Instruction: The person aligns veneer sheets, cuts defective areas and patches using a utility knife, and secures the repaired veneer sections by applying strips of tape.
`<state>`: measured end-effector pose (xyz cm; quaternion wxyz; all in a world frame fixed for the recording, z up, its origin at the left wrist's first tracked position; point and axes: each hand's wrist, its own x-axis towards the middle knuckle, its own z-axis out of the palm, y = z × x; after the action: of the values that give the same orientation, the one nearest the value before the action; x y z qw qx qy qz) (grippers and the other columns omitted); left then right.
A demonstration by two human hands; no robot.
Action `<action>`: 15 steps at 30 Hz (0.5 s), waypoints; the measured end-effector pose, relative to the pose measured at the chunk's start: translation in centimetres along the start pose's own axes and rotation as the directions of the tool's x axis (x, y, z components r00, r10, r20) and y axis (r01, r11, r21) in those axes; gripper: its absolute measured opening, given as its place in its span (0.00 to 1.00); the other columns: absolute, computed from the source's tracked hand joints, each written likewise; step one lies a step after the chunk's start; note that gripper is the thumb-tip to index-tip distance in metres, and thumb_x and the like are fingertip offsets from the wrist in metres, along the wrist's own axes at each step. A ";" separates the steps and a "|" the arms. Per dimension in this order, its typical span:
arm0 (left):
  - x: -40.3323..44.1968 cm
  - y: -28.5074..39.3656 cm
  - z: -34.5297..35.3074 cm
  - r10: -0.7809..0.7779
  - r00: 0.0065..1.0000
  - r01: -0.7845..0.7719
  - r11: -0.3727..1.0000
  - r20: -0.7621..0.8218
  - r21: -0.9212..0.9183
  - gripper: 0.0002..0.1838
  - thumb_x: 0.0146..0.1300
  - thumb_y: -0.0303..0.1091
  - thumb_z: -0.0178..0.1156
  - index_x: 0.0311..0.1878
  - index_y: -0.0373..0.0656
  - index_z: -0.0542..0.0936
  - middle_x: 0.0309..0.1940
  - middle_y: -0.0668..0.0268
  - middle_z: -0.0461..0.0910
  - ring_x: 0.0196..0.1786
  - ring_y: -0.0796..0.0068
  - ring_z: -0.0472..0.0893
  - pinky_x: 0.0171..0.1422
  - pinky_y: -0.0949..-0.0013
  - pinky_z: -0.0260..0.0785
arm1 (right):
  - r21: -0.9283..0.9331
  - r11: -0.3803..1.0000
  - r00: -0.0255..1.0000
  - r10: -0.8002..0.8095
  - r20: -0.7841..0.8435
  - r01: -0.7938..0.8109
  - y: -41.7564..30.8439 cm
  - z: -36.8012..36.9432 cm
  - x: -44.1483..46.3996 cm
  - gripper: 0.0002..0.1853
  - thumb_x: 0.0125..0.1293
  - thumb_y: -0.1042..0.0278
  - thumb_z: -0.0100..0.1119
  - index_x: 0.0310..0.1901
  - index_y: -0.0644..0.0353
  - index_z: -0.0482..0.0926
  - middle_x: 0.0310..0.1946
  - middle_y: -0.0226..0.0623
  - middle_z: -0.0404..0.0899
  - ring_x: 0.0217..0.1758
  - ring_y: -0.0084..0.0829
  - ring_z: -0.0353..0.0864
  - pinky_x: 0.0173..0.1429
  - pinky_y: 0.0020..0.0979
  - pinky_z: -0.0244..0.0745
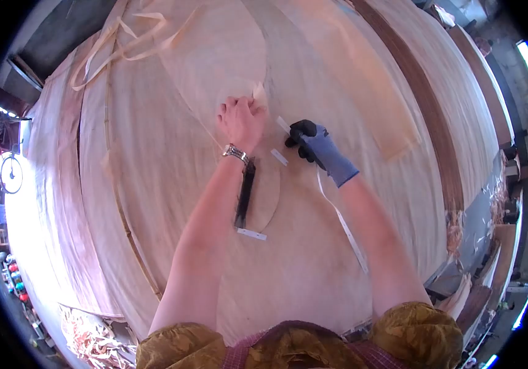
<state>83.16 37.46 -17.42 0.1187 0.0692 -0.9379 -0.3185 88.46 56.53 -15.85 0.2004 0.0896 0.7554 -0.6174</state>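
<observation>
The gloved right hand [315, 146] hides part of a white strip [283, 125]; marks on the lowest short strip [252, 234] are too small to read.

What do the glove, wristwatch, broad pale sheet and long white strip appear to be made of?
Glove: likely matte blue-grey knit fabric, with a black part that may be coated. Wristwatch: probably polished metal, given its silvery shine. Pale sheet: likely unfinished wood veneer, by its grain-like streaks and dull surface. White strip: paper or plastic tape, thin by its curve; which is unclear.
</observation>
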 end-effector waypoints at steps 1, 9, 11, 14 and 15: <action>0.3 -0.1 0.4 -0.016 1.000 0.016 1.000 -0.006 -0.008 0.16 0.53 0.45 0.68 0.42 0.49 0.85 0.50 0.64 0.79 0.57 0.60 0.73 0.63 0.56 0.59 | 0.008 1.000 1.000 -0.013 0.002 0.013 0.2 -0.1 0.0 0.11 0.72 0.61 0.56 0.49 0.57 0.80 0.33 0.29 0.86 0.20 0.18 0.73 0.22 0.22 0.65; 2.3 0.3 -0.6 -0.099 0.970 0.135 0.979 0.223 -0.152 0.18 0.54 0.45 0.69 0.44 0.48 0.83 0.42 0.62 0.86 0.47 0.61 0.82 0.60 0.55 0.64 | 0.025 1.000 1.000 -0.004 0.014 0.004 0.0 -0.5 0.0 0.12 0.73 0.60 0.56 0.50 0.57 0.79 0.33 0.31 0.86 0.20 0.20 0.76 0.21 0.23 0.67; 2.6 0.1 -0.1 -0.101 0.967 0.166 0.944 0.232 -0.283 0.20 0.55 0.45 0.70 0.47 0.45 0.82 0.42 0.62 0.86 0.44 0.63 0.83 0.55 0.59 0.68 | 0.028 1.000 1.000 0.008 0.011 -0.009 -0.2 -0.4 -0.1 0.12 0.73 0.61 0.56 0.50 0.57 0.79 0.34 0.31 0.86 0.20 0.20 0.76 0.21 0.23 0.67; 4.0 -1.1 1.4 -0.091 0.958 0.222 0.834 0.270 -0.505 0.20 0.58 0.42 0.70 0.49 0.40 0.82 0.40 0.64 0.86 0.41 0.69 0.83 0.48 0.66 0.73 | 0.010 1.000 1.000 0.025 0.004 -0.025 -0.2 -0.5 0.1 0.11 0.73 0.62 0.55 0.51 0.57 0.79 0.34 0.32 0.87 0.20 0.20 0.76 0.20 0.23 0.67; 4.2 -1.3 1.4 -0.086 0.955 0.242 0.780 0.285 -0.577 0.19 0.60 0.40 0.69 0.50 0.38 0.82 0.39 0.65 0.86 0.41 0.71 0.83 0.45 0.68 0.74 | 0.008 1.000 1.000 0.024 0.008 -0.024 -0.3 -0.5 0.2 0.11 0.73 0.62 0.55 0.51 0.57 0.78 0.34 0.32 0.87 0.20 0.20 0.76 0.20 0.23 0.67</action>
<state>78.81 36.42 -18.51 -0.0094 0.0702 -0.7840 -0.6167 88.11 56.97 -15.60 0.2104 0.0972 0.7510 -0.6183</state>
